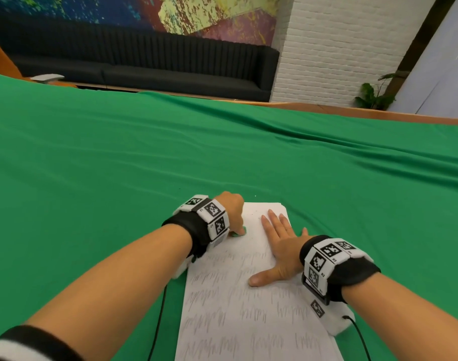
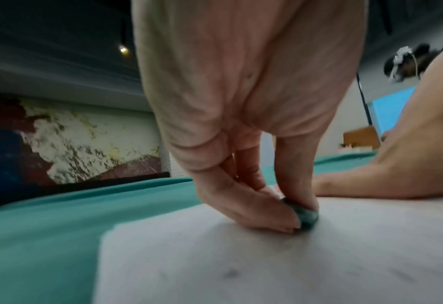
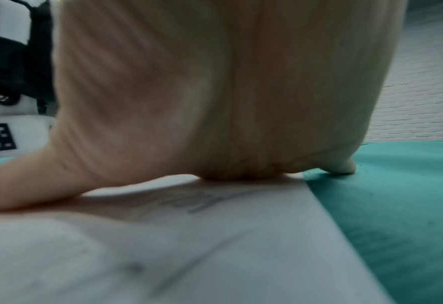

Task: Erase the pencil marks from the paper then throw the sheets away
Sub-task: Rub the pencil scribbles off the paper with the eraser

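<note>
Head view: the paper lies on the green cloth that covers the desk, at the near edge. Pencil scribbles run in rows over its near part, while its far end looks mostly clean.
Left hand: the left hand is at the paper's far left corner, fingers curled down around a small green eraser, which touches the sheet.
Right hand: the right hand lies flat on the paper's right side, fingers straight and spread, thumb pointing left across the scribbles; it holds nothing, only presses.
Left wrist view only: the pinch shows plainly here, thumb and fingertips closed on the eraser, with its rounded grey-green end on the sheet. The other hand's thumb lies flat on the paper beyond.
Right wrist view only: the palm fills the frame, its heel on the paper's right edge, where white meets cloth. A blurred pencil mark shows under the hand, and the little finger's tip rests on the cloth.
Stack: from the head camera, the far corner seems to show more than one sheet, though I cannot tell how many.
Around: a dark sofa, a painted wall, white brick and a plant lie past the desk's far edge.
In the way: both forearms and wristbands cover parts of the paper's side edges.
</note>
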